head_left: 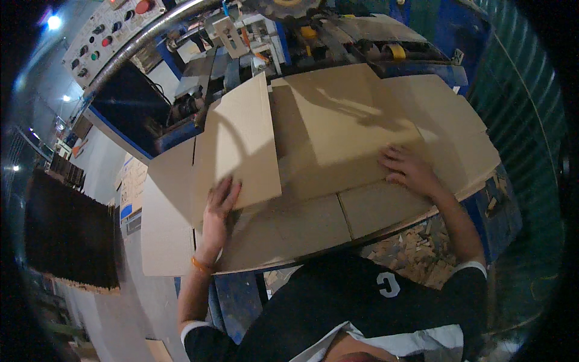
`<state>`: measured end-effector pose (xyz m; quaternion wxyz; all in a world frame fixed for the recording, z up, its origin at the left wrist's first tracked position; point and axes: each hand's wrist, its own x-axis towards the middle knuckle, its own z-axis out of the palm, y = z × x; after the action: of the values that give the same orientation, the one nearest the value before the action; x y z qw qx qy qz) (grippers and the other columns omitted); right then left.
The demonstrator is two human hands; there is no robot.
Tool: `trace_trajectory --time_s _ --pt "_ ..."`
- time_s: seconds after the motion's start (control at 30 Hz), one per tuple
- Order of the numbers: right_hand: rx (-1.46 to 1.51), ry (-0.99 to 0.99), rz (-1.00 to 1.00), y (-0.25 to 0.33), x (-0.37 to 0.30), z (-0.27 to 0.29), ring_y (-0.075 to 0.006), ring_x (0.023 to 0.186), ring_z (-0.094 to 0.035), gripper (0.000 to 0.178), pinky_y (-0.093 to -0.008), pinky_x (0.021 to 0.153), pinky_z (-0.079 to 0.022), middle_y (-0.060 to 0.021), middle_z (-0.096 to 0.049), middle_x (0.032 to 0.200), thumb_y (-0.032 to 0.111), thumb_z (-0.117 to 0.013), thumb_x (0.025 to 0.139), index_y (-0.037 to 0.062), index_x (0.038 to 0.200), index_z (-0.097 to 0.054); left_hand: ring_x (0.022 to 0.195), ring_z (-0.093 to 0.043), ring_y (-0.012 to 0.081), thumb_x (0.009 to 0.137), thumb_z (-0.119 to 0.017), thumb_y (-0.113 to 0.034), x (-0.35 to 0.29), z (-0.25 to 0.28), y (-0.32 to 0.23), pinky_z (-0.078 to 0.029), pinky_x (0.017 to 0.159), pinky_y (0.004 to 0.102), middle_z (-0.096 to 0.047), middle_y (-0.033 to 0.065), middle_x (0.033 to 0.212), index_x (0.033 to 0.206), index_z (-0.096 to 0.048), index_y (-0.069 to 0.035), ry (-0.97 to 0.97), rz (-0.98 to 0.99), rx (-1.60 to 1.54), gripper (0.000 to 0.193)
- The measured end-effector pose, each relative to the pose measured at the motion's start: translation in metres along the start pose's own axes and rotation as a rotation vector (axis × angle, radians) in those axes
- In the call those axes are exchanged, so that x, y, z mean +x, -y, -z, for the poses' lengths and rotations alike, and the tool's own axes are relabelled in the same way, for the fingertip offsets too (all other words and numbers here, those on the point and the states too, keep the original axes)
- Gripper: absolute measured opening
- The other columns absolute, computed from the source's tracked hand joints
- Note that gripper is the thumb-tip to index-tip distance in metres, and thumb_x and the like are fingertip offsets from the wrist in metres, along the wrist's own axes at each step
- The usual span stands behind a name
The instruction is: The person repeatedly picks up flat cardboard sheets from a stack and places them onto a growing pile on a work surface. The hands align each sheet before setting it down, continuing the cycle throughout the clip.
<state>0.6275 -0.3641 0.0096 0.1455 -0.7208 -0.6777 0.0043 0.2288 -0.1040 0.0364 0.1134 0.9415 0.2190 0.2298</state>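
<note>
A wide sheet of brown cardboard [289,226] lies across the machine's feed table in front of me. On it rest two folded-over cardboard panels: a narrower left panel [244,142], its right edge slightly raised, and a broader right panel [344,114] slanting away. My left hand [222,202] lies with its fingers flat near the front edge of the left panel. Spread fingers of my right hand [410,170] press on the right panel near its front right corner. Neither hand grips anything.
Beyond the cardboard stands a blue machine [422,69] with rollers and belts. A control panel [108,33] with coloured buttons sits at the far left behind a metal pipe [145,45]. Cardboard scraps [416,250] litter the floor; a dark stack [69,229] stands left.
</note>
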Motion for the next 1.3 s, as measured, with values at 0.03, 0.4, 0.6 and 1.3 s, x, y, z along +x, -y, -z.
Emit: trace_trajectory --time_s 0.03,0.4,0.6,1.3 --pt "-0.064 -0.035 0.032 -0.008 0.012 0.000 -0.0281 0.124 -0.038 0.043 -0.0436 0.105 -0.027 -0.0076 -0.047 0.131 0.037 -0.051 0.085 0.0173 0.124 -0.052 0.121 -0.041 0.0333 0.065 -0.065 -0.001 0.011 -0.006 0.007 -0.031 0.102 0.0450 -0.044 0.0151 0.131 0.127 -0.049 -0.014 -0.039 -0.016 -0.027 0.065" --pt "-0.268 -0.057 -0.293 -0.044 0.131 -0.007 -0.0342 0.117 -0.042 0.046 -0.0446 0.098 -0.034 -0.0131 -0.043 0.133 0.035 -0.053 0.083 0.0166 0.126 -0.050 0.125 -0.034 0.0335 0.079 -0.046 0.002 0.136 -0.068 0.082 -0.027 0.103 0.0507 -0.039 0.0167 0.133 0.140 -0.027 -0.016 -0.160 0.048 0.409 0.066" --pt "-0.030 -0.224 -0.276 -0.022 0.048 0.011 -0.0343 0.123 -0.038 0.055 -0.0402 0.102 -0.032 -0.0172 -0.040 0.135 0.027 -0.061 0.078 0.0125 0.129 -0.045 0.126 -0.032 0.0376 0.078 -0.058 -0.008 0.061 -0.033 0.050 -0.026 0.103 0.0496 -0.037 0.0217 0.133 0.139 -0.021 -0.002 -0.325 0.025 0.276 0.073" --pt "-0.308 -0.650 -0.794 -0.149 -0.137 -0.008 -0.0291 0.119 -0.043 0.051 -0.0370 0.099 -0.034 -0.0133 -0.045 0.132 0.036 -0.049 0.089 0.0069 0.130 -0.044 0.124 -0.038 0.0362 0.081 -0.059 -0.021 -0.123 0.027 0.065 -0.031 0.101 0.0364 -0.035 0.0312 0.132 0.130 -0.027 0.015 -1.124 1.148 -0.082 0.069"
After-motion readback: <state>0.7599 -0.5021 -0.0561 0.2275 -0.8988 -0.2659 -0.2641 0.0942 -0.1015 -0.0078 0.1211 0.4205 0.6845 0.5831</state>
